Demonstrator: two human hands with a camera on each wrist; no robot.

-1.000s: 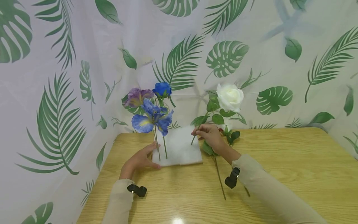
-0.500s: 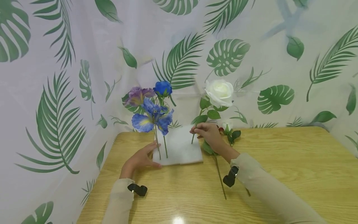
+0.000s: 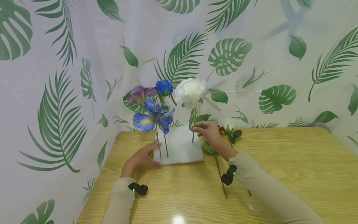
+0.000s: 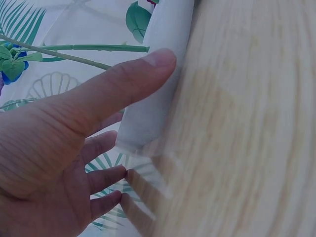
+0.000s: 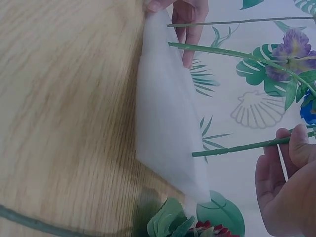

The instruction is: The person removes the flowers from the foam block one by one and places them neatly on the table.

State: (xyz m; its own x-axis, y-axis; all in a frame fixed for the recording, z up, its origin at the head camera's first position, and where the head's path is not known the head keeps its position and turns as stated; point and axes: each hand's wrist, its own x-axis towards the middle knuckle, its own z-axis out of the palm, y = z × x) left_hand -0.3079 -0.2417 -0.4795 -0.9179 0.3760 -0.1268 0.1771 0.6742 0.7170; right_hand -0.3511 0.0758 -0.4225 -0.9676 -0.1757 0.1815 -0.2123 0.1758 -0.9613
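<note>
My right hand (image 3: 209, 133) pinches the green stem of a white rose (image 3: 190, 92) between thumb and fingers. The bloom stands upright above, and in the right wrist view the stem's lower end (image 5: 195, 154) is right at the face of a white foam block (image 3: 181, 152). Around the block's left end lies my left hand (image 3: 141, 157), its thumb (image 4: 148, 66) along the front edge and its fingers extended past the end. Two stems rise from the block's left part, under a blue iris (image 3: 153, 116), a purple iris (image 3: 139, 94) and a blue rose (image 3: 163, 87).
Right of the block, more flowers lie on the wooden table (image 3: 279, 168), with a long green stem (image 3: 222, 182) pointing toward me. Among them show a red flower (image 5: 212, 230) and dark green leaves (image 3: 236, 134). A leaf-patterned cloth (image 3: 240, 18) hangs behind and at the left.
The white rose's bloom has swung left and its stem has come upright, with the right hand still pinching it. My left hand stays at the block's left end.
</note>
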